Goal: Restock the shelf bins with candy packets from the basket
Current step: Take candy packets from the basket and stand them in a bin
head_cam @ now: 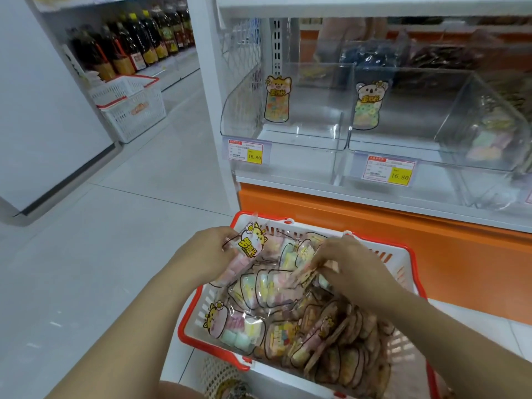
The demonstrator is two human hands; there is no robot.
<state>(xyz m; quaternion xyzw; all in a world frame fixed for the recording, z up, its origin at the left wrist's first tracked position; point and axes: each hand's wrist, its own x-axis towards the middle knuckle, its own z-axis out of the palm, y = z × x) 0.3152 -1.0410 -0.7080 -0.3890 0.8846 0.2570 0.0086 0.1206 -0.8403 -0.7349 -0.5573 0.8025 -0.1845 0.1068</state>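
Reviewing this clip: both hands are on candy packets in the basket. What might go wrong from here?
1. The left hand holds a glossy pink packet by its edge, so it may slip.
2. The right hand pinches a wedged packet. Lifting it might drag neighbours over the basket rim.
3. The sample packet in the left bin differs from the one in the middle bin, so kinds could get mixed.

Glossy clear packets [249, 331], plastic lattice basket [404, 263], seemingly acrylic bins [339, 131].
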